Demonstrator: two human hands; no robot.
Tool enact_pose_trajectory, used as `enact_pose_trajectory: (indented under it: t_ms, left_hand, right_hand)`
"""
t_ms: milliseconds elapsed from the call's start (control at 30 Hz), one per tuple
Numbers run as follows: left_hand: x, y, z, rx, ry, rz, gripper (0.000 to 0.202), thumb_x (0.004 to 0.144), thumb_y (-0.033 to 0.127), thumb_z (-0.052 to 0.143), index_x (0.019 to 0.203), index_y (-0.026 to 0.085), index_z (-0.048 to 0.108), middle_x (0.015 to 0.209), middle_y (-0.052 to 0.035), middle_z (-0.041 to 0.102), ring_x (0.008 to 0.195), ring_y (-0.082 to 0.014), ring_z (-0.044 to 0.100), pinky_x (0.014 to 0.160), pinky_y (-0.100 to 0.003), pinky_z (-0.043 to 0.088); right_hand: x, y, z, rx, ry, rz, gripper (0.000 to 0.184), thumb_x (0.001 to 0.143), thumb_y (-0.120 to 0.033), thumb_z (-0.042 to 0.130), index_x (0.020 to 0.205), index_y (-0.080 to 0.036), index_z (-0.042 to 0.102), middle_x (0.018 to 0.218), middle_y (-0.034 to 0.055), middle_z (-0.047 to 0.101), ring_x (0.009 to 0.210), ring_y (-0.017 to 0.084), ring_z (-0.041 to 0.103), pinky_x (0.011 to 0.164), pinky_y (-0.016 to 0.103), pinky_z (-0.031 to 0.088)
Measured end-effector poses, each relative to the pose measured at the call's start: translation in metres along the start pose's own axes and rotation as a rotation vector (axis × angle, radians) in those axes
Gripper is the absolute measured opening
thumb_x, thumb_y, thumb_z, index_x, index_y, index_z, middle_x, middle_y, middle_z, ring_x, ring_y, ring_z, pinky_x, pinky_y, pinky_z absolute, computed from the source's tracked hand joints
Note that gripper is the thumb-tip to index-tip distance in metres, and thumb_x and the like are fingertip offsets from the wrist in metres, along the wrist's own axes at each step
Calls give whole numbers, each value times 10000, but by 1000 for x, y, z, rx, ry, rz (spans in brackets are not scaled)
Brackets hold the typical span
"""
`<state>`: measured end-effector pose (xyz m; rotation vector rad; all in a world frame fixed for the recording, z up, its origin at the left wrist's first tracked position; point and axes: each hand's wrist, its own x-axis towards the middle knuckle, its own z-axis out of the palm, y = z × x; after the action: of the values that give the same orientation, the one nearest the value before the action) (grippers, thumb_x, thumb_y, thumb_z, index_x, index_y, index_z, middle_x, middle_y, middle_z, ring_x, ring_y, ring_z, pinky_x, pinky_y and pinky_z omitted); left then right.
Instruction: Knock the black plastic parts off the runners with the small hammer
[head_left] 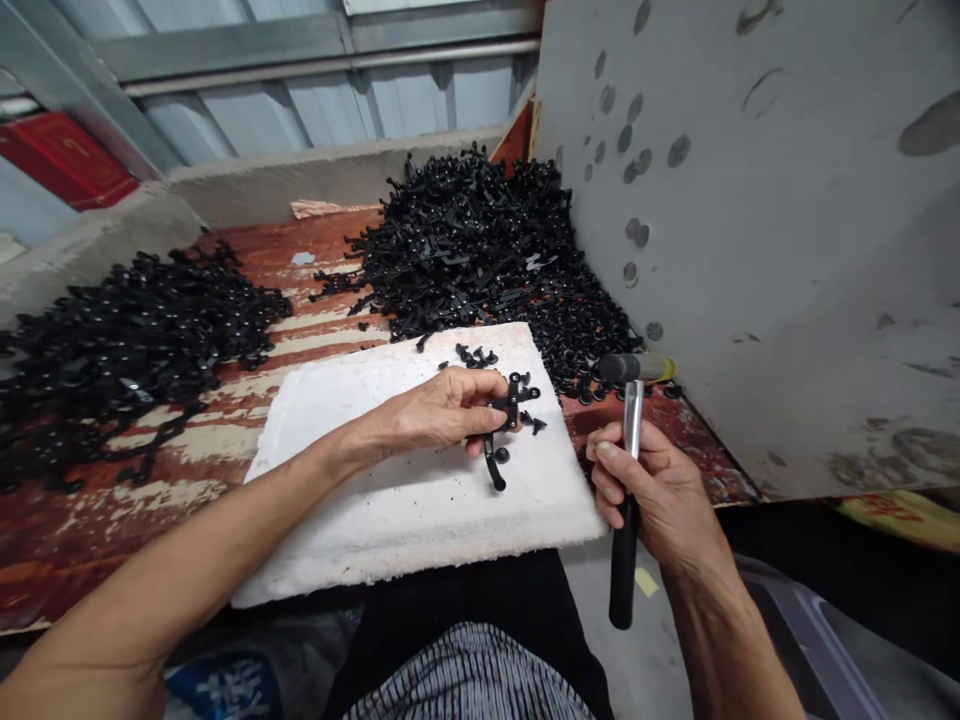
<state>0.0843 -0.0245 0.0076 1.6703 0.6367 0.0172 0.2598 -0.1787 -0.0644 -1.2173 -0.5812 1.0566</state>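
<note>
The left hand [439, 410] has its grip pinched on a black plastic piece [504, 430] at the middle bar, holding it on the white foam pad [375, 520] near the pad's right edge. The piece looks light and stiff, and its thin arms are probably brittle, so the bar is the safest hold. The right hand [652, 490] is clenched around a hammer [634, 400], upright beside the pad. Heaps of black pieces [480, 240] crowd the counter [75, 540]'s far edge.

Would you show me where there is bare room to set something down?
Free: the white foam slab this side of the left hand; the worn red wooden bench between the left heap of black plastic parts and the back heap. Crowded: the slab's far right corner.
</note>
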Motion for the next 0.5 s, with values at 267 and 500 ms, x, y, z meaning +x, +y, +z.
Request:
enact_pose_trajectory:
  t_ms: [267, 500]
  left_hand:
    - [-15, 2, -15, 37, 17, -124, 188, 771, 304, 649, 821, 133, 590, 731, 1, 609, 484, -48, 512, 443, -183, 282]
    - [0, 0, -9, 32, 7, 16, 144, 805, 271, 606, 848, 135, 588, 811, -14, 631, 512, -45, 528, 463, -170, 335]
  right_hand:
    - [0, 0, -1, 42, -15, -40, 285, 694, -351, 790, 791, -199, 570, 665, -42, 543, 412, 42, 400, 291, 152, 353]
    - [1, 0, -1, 50, -30, -59, 285, 692, -358, 798, 781, -198, 580, 645, -41, 545, 395, 41, 396, 280, 149, 354]
